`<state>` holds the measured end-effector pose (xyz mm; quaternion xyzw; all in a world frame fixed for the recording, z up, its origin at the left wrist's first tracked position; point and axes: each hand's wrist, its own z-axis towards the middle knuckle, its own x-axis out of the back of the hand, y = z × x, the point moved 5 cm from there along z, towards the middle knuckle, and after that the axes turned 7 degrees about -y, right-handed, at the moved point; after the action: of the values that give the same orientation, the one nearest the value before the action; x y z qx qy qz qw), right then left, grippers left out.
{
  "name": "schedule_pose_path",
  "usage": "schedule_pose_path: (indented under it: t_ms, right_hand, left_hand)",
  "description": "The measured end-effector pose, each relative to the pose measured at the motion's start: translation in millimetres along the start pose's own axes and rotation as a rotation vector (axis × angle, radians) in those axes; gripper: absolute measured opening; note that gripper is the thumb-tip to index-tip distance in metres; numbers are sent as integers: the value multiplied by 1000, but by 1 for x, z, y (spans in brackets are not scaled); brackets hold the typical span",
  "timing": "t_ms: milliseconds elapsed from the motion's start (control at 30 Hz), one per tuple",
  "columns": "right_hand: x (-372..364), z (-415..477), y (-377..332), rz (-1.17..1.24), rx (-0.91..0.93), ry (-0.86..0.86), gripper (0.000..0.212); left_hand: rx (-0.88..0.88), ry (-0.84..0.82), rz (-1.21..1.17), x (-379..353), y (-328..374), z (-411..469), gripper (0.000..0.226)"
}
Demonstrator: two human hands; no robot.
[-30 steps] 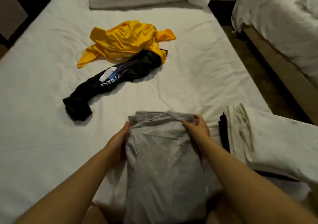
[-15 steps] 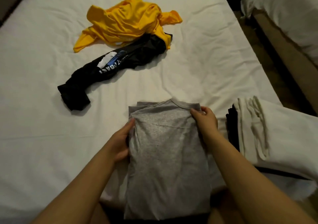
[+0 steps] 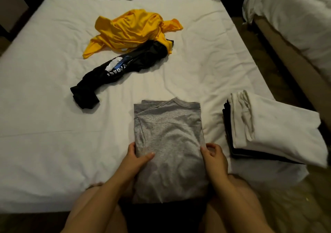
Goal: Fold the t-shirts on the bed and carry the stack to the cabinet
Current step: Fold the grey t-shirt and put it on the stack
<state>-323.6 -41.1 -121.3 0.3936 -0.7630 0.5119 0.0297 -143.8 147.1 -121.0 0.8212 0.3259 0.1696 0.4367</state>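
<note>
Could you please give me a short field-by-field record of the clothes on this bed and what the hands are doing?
surface: white-sheeted bed
being folded: grey folded cotton t-shirt, at bed's near edge
left hand: grips its left side
right hand: grips its right side
unfolded: crumpled yellow t-shirt touching crumpled black printed t-shirt
done: stack of folded shirts, white on top, at bed's right edge
</note>
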Motion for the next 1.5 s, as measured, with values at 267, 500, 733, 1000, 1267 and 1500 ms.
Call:
schedule_pose_path:
  t_ms: [267, 500, 733, 1000, 1267, 1500]
  right_hand:
    - [-4, -45, 22, -86, -27, -253, 67]
    - [-4, -84, 40, -392, 111, -339, 94]
    - [9, -92, 47, -500, 174, -262, 88]
    - [22, -125, 50, 138, 289, -307, 54]
    - [30, -147, 44, 88, 343, -191, 10]
    - [37, -175, 42, -147, 442, -327, 24]
  left_hand:
    - [-52, 16, 24, -1, -8, -8, 78]
    - [-76, -55, 323, 5, -51, -60, 123]
    - [-81, 109, 357, 21, -79, -93, 79]
    - [-147, 67, -58, 15, -61, -120, 34]
    - [-167, 71, -151, 17, -56, -135, 22]
    - [-309, 6, 151, 17, -59, -162, 44]
